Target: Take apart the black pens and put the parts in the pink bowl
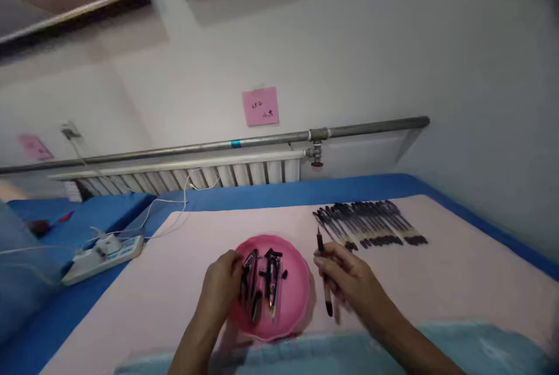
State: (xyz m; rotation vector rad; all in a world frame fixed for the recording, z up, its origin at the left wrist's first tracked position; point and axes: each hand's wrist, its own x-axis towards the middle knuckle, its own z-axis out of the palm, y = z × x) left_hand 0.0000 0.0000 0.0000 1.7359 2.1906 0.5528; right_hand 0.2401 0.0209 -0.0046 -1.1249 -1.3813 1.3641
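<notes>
My right hand (pixel 343 273) pinches a pen (pixel 326 290) with a clear barrel, a black grip and a dark lower end. Its thin tip points up, away from me. At the left rim of a pink scalloped plate (pixel 299 299), my left hand (pixel 222 282) has its fingers curled over dark pen parts; what they grip, if anything, is hidden. Black pen parts (pixel 256 306) and clear tubes lie in the plate. Right of it, several pens (pixel 371 223) with dark ends lie side by side in a slanted row on the pink sheet (pixel 183 282).
A white power strip (pixel 105 258) with plugs and white cables lies on the blue table cover (pixel 244 195) at left. Behind the table are a radiator (pixel 244 172) and a metal pipe (pixel 271 138). A pink note (pixel 261 106) hangs on the wall. Light-blue cloth (pixel 349 354) lies nearest me.
</notes>
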